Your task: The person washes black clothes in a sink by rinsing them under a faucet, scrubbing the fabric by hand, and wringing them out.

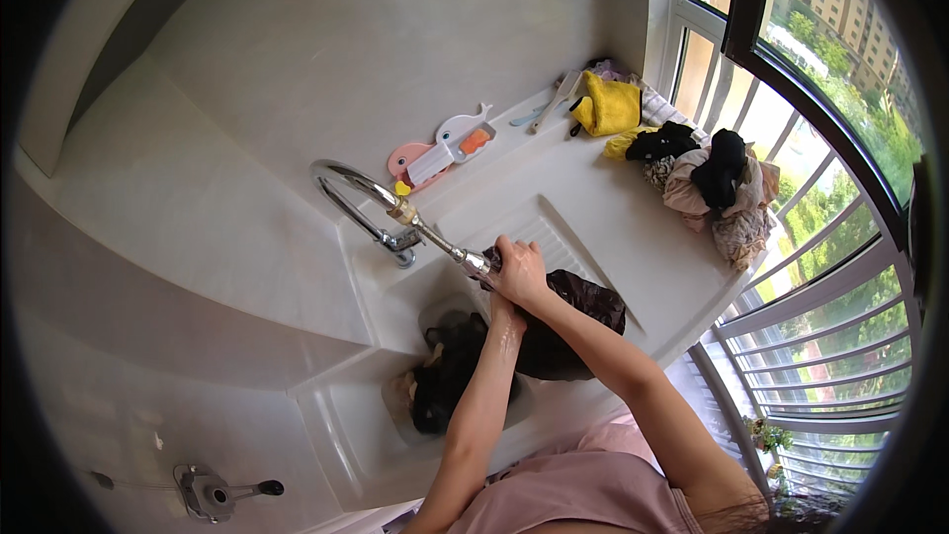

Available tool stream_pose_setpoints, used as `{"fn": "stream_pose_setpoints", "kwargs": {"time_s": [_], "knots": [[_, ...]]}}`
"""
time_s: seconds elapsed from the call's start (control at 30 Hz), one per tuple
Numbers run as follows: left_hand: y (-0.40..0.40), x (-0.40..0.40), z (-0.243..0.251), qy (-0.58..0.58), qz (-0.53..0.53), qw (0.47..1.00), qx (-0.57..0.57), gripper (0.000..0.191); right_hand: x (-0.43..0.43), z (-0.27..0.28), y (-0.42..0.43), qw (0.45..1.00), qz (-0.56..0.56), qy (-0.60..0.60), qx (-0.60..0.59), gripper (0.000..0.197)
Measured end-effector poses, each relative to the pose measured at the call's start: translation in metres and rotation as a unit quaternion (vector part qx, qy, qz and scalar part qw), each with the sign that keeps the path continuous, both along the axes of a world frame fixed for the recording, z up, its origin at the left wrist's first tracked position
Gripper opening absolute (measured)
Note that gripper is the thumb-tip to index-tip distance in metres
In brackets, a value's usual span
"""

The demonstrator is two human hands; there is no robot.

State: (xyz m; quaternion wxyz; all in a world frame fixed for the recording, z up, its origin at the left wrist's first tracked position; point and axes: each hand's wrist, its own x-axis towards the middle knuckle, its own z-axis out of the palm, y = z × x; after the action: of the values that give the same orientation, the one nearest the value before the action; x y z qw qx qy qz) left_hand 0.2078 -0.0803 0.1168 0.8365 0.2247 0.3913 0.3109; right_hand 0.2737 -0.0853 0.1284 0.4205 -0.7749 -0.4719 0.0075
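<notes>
Both my hands meet under the tip of a chrome gooseneck faucet with a flexible extension [445,245], closed around a dark wet garment [586,304]. My right hand [520,271] lies on top, its fingers wrapped over the cloth beside the nozzle. Just below it is my left hand [507,311], its fingers largely hidden by the right hand and the cloth. The garment spreads to the right over the ribbed washboard [563,230] of the white laundry sink. Below and to the left, black clothes [452,378] lie in a basin inside the sink.
A heap of clothes [712,178] sits on the counter near the barred window, with a yellow cloth [612,105] and a white brush [556,100] behind it. Whale-shaped soap dishes [445,144] stand along the wall, one with orange soap [474,140]. A crank handle [256,489] juts out at lower left.
</notes>
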Motion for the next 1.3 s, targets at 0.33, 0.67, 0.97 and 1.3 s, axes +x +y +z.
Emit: {"fn": "stream_pose_setpoints", "kwargs": {"time_s": [0.33,0.67,0.97,1.3], "knots": [[0.018,-0.022,-0.051,0.007,-0.067,0.998,-0.017,0.045,-0.03,-0.012,-0.027,0.997,0.062,0.048,0.014,0.034],[0.009,-0.071,0.021,0.352,-0.292,0.721,0.521,0.041,0.123,-0.001,-0.052,0.977,-0.106,-0.015,-0.185,0.043],[0.011,-0.024,0.155,0.181,-0.144,0.794,0.562,0.039,0.155,0.136,-0.076,0.929,0.002,0.35,0.121,0.048],[0.004,-0.033,0.158,0.172,-0.07,0.622,0.76,0.039,0.15,0.141,-0.124,0.874,0.112,0.409,0.238,0.025]]}}
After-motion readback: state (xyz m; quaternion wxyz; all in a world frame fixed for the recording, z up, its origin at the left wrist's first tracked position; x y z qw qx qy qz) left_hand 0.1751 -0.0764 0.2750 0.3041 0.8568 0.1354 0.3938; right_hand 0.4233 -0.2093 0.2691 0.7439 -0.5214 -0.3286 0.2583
